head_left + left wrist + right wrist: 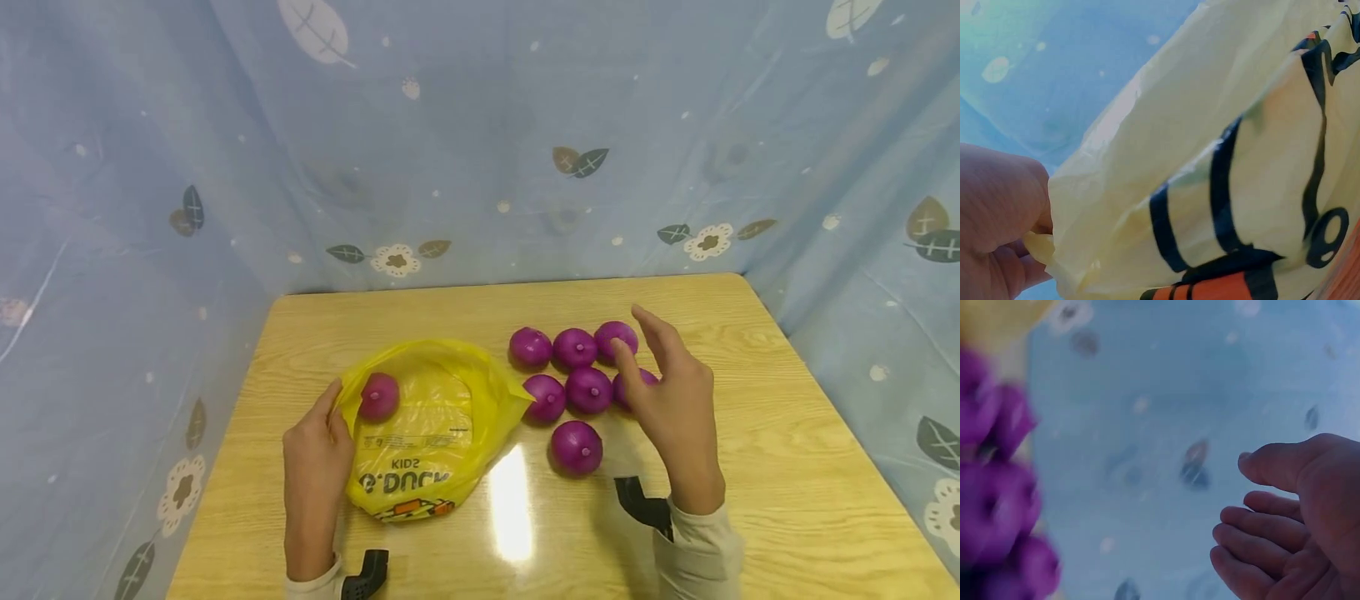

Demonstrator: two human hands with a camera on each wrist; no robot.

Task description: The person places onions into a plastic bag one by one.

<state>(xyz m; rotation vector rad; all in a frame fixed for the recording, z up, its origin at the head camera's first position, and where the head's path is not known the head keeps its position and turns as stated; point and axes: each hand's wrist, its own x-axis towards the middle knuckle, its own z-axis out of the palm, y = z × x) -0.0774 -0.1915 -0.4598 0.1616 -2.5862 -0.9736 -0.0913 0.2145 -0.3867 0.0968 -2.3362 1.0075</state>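
Observation:
A yellow plastic bag [487, 450] with printed lettering lies on the table with its mouth spread, one round purple onion-like ball [379, 397] inside it. My left hand [318, 454] pinches the bag's left rim; in the left wrist view a fold of the bag [1104, 237] sits between the fingers. Right of the bag, several more such balls [588, 390] stand close together in two rows, and a single ball [577, 448] lies nearer to me. Over the right end of the rows, my right hand [678, 404] holds nothing, thumb and fingers spread apart, partly hiding a ball [637, 385].
The wooden table [780, 467] carries a bright light reflection between bag and balls. A blue patterned curtain [480, 150] hangs behind the table and along both sides. Black wrist mounts [643, 504] stick out from both sleeves.

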